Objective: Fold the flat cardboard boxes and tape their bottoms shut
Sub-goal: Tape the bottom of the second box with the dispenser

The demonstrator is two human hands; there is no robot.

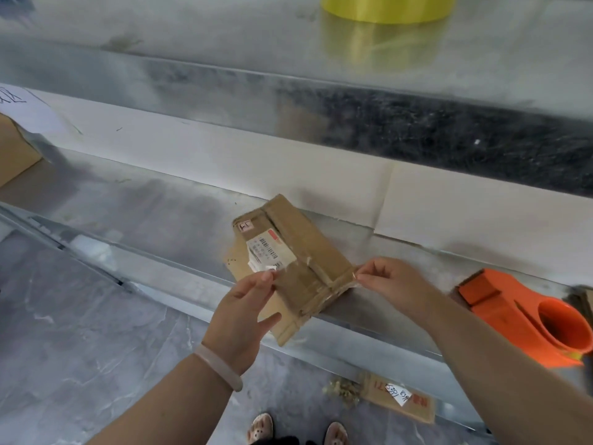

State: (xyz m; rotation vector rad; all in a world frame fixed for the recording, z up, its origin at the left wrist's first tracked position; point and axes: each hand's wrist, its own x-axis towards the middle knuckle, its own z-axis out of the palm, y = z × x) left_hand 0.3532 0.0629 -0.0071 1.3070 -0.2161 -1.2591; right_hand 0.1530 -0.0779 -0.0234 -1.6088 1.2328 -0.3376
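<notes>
Seeing the flat cardboard box [288, 252] lying tilted across the front lip of the metal table [160, 207], with its near end hanging out past the edge over the floor [80, 316]. It's facing up with a white shipping label [271, 252] showing, one label corner peeling, and old clear tape [324, 284] running along the seam and across the near end.

The left hand [244, 313] is gripping the box at its left edge: forefinger tip sitting by the peeled label corner, thumb lying on the cardboard lower down. A pale bracelet [218, 367] is sitting on that wrist. The right hand [394, 284] is pinching the box's right corner between thumb and forefinger, right where the tape is wrapping round. I can't tell whether it's holding the tape end or the cardboard itself.

Around it: an orange tape dispenser [519, 313] is lying on the table, near the right forearm and apart from the box. A white paper strip [224, 155] is running along the step behind the box. A yellow tape roll [385, 8] is sitting on the upper shelf, well apart, cut off by the frame. The brown carton [16, 149] at far left is only partly showing. On the floor under the table edge, a cardboard scrap [401, 399] with a handwritten sticker is lying beside some debris, and slippers [263, 427] are showing at the bottom.
</notes>
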